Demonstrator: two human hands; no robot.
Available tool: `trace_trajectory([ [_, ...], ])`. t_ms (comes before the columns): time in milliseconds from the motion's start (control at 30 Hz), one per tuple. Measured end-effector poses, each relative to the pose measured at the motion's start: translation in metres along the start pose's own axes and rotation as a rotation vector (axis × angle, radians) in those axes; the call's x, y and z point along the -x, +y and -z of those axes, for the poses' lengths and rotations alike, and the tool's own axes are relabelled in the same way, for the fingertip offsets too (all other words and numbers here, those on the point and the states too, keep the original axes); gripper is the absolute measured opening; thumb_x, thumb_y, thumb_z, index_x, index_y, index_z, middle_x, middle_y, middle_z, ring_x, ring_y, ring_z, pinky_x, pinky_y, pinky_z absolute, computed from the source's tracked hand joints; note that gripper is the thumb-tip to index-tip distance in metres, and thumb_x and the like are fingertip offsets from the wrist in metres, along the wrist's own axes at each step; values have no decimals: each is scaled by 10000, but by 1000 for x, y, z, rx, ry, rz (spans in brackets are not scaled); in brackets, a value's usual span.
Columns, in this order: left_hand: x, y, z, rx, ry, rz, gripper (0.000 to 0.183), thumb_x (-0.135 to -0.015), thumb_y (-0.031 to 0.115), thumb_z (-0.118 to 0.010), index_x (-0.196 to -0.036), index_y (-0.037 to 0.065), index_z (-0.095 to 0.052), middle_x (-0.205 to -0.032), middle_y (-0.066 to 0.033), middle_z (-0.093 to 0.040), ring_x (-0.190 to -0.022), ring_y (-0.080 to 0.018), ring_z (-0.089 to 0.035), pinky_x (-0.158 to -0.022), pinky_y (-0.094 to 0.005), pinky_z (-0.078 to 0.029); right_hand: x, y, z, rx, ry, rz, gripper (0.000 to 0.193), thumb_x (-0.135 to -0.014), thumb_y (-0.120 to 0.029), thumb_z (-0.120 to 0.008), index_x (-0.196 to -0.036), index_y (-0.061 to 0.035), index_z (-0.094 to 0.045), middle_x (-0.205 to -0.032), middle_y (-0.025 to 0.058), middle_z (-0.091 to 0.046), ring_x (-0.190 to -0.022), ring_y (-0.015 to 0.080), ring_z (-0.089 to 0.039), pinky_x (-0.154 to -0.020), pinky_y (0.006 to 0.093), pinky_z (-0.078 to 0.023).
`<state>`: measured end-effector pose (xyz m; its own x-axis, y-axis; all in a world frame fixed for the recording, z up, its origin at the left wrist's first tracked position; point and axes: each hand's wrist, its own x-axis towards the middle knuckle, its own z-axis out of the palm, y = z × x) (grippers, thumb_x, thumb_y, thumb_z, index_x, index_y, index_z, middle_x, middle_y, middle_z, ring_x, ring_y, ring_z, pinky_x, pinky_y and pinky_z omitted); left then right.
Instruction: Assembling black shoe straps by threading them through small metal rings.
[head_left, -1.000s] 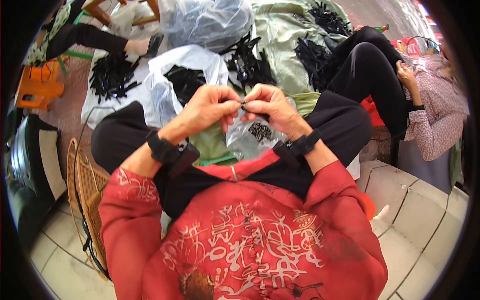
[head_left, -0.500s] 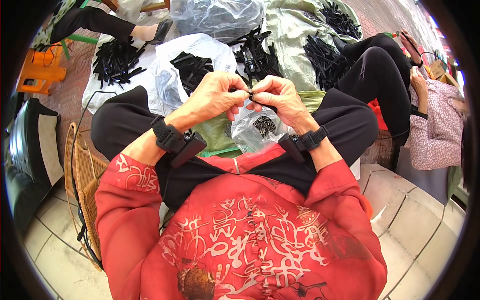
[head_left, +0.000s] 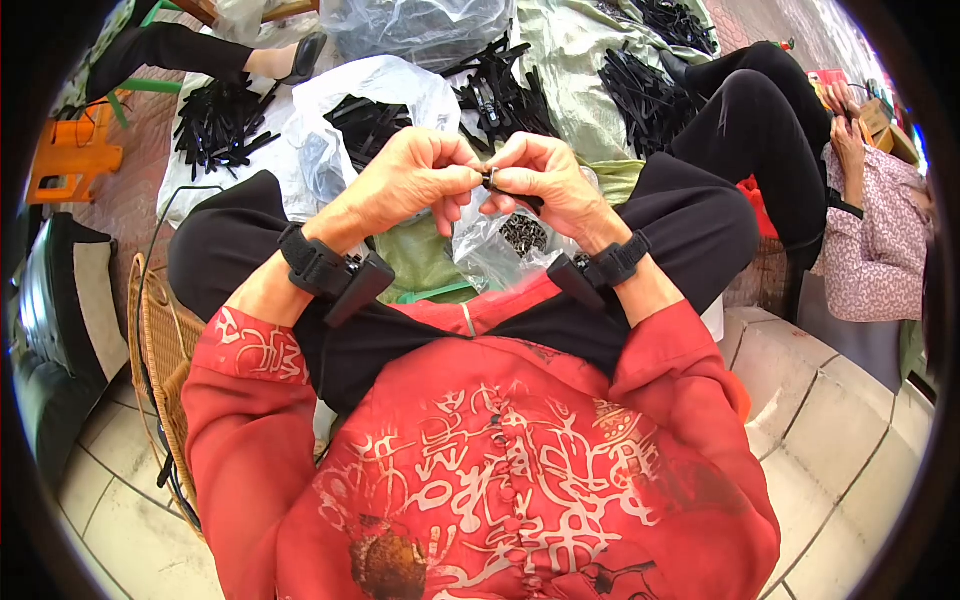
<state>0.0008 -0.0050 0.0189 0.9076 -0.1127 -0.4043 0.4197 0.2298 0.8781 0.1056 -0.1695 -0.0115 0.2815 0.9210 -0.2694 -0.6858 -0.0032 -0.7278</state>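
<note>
In front of me, both hands meet in a pinch on a narrow black strip (head_left: 488,180) that has a small dark fitting on it. My left hand (head_left: 420,180) is closed, thumb and forefinger at the strip's left end. With thumb and fingers pressed together, my right hand (head_left: 550,180) grips the same strip from the other side; part of it runs under these fingers. Just below the hands sits a clear plastic bag (head_left: 478,250) of small metal pieces (head_left: 524,234). Beyond them, a white plastic bag (head_left: 420,88) holds more black strips (head_left: 366,125).
Loose black strips lie in piles at left (head_left: 222,122), centre (head_left: 505,95) and right (head_left: 645,100) on pale sheeting. A wicker chair (head_left: 155,370) and an orange stool (head_left: 75,160) stand left. A seated person (head_left: 875,220) is at right; another person's leg (head_left: 175,52) reaches in at upper left.
Both hands have shifted slightly up and left in the picture, as has the whole scene. The strip's upright end no longer shows above the fingers. At right, the other person's hands have moved lower.
</note>
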Motion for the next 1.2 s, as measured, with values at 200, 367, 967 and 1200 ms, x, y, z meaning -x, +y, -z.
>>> trace_trajectory([
  [200,2,-8,-6,-117,99,8,75,-798,76,-522,-798,4,-542,-628,-14,-540,-498,-73,-534,-444,-201,-460,7,-4,-5,342,79,44,89,-740,-23,-623,-809,13,-580,-716,59,-599,-615,96,-572,-551,200,-461],
  [367,5,-16,-8,-173,134,-5,77,-787,69,-526,-790,-7,-538,-619,-22,-538,-496,-78,-531,-436,-202,-453,7,2,-6,425,46,60,59,-746,-23,-613,-778,15,-581,-680,31,-583,-594,73,-551,-526,188,-436],
  [967,10,-15,3,403,-144,0,242,-833,110,-477,-1022,-26,-544,-825,-151,-609,-664,-168,-597,-543,-286,-513,10,-9,-1,166,28,-16,124,-763,-49,-600,-863,10,-557,-728,82,-591,-621,129,-586,-541,211,-475],
  [1200,11,-13,1,487,-170,57,228,-835,129,-489,-980,-34,-555,-771,-139,-617,-619,-188,-605,-567,-275,-507,13,-10,-4,69,-24,-51,117,-774,-48,-587,-867,15,-556,-734,88,-593,-622,144,-598,-541,211,-482],
])
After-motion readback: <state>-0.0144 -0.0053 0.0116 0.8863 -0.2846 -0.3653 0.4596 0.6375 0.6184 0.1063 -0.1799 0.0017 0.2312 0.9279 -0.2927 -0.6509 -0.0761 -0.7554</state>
